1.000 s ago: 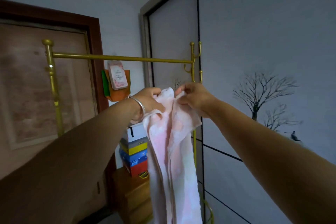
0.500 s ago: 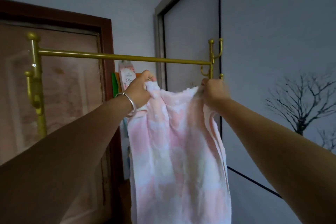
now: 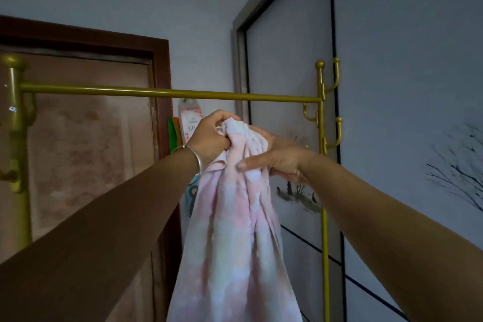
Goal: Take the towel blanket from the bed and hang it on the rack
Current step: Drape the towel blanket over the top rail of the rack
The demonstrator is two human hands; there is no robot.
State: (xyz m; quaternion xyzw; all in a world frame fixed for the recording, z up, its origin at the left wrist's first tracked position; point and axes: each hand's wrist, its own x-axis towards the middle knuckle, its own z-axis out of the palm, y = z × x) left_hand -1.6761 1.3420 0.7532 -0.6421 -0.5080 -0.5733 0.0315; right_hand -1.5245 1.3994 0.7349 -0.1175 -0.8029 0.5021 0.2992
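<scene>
Both hands hold the pink-and-white towel blanket (image 3: pixel 235 230) bunched together just below the gold rack's horizontal bar (image 3: pixel 167 92), nearer its right post than its left. The left hand (image 3: pixel 210 136), a silver bangle (image 3: pixel 194 155) on its wrist, is clenched around the gathered top. The right hand (image 3: pixel 278 155) grips the folds beside it, thumb laid across the cloth. The blanket hangs down between the forearms, not yet over the bar.

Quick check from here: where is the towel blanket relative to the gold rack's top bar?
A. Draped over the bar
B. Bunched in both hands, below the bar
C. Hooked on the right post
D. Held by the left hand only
B: the towel blanket is gathered between the left hand and right hand, under the top bar, not touching it.
</scene>
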